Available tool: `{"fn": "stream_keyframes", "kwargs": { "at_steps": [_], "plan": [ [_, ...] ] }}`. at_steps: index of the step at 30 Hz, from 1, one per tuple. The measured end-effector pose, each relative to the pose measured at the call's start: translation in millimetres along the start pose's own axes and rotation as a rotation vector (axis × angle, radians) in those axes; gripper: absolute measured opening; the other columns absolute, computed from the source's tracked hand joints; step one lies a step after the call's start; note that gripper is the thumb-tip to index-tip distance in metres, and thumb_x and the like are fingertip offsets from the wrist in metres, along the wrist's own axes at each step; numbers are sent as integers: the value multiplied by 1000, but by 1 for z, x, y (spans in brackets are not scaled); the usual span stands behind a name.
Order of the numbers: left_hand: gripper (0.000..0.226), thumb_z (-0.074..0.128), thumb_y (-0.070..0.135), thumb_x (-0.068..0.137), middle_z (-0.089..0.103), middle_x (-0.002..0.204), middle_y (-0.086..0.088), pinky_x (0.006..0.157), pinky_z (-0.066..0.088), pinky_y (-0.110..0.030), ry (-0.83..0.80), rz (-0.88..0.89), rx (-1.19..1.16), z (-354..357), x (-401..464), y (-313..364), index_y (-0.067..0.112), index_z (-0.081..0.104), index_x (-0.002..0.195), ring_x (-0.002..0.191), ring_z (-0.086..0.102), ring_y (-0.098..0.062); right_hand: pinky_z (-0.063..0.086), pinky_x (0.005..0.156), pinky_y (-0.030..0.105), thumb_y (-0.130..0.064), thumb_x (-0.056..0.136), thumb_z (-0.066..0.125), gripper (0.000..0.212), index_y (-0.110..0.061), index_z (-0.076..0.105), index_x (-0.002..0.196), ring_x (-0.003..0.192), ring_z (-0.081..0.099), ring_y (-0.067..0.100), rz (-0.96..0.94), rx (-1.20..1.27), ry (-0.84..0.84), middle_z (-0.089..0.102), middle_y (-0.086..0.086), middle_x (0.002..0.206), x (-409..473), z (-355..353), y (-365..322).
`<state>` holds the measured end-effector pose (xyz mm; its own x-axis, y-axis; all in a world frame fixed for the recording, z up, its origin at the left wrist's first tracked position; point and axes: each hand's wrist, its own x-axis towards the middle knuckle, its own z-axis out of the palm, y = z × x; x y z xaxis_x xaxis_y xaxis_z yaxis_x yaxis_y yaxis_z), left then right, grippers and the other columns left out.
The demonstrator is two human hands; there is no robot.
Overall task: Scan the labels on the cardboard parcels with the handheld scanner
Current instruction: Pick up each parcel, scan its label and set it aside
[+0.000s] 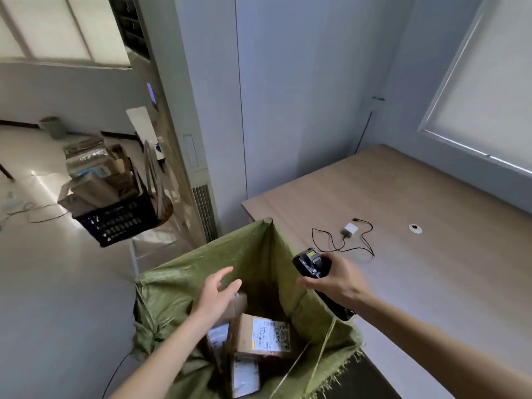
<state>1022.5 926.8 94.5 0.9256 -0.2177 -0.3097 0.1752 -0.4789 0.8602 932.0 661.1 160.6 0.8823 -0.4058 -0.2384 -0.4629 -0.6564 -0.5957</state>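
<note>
Parcels (259,335) lay label-up in the sack (178,283). Left hand (216,295) reached in, fingers spread; right hand (334,280) gripped the scanner (311,262), likely for scanning.

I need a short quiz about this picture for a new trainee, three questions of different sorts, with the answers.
1. True or false: the left hand grips a parcel.
2. Which hand holds the handheld scanner?
3. The cardboard parcels lie in: A) the green sack B) the black crate C) on the wooden table.

Key:
1. False; its fingers are open above the sack.
2. The right hand.
3. A.
</note>
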Motion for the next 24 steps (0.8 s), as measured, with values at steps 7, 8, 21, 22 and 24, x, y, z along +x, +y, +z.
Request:
{"fn": "stream_keyframes", "kwargs": {
  "at_steps": [7,8,21,22,24],
  "plan": [
    [51,71,46,88,48,150,5,117,34,-41,-140,324,125,35,-1,108,35,58,136,140,42,-17,62,79,41,-59,66,89,61,-27,66,112,84,71,17,99,42,219,74,-5,97,-53,-92,18],
    [51,71,48,88,48,151,5,116,34,-41,-168,357,133,46,-5,122,37,57,136,140,42,-18,62,79,39,-59,66,88,59,-28,67,111,84,71,16,122,35,253,74,-6,96,-66,-107,25],
    [52,74,48,86,58,140,5,107,41,-30,-584,838,264,283,-185,292,32,62,134,130,53,-14,56,84,32,-71,57,82,60,-40,70,107,95,68,19,620,33,673,73,-13,97,-339,-280,189],
    [55,73,50,86,57,142,6,108,40,-31,-624,866,278,306,-210,302,32,61,136,131,52,-14,56,84,32,-73,54,80,61,-39,70,104,94,69,19,664,41,704,73,-13,96,-368,-289,207],
    [58,72,49,87,56,144,4,109,38,-32,-702,914,277,354,-265,318,29,58,139,133,51,-15,56,83,31,-77,48,76,67,-40,70,103,94,69,19,745,52,756,74,-13,96,-428,-303,242]
  ]
}}
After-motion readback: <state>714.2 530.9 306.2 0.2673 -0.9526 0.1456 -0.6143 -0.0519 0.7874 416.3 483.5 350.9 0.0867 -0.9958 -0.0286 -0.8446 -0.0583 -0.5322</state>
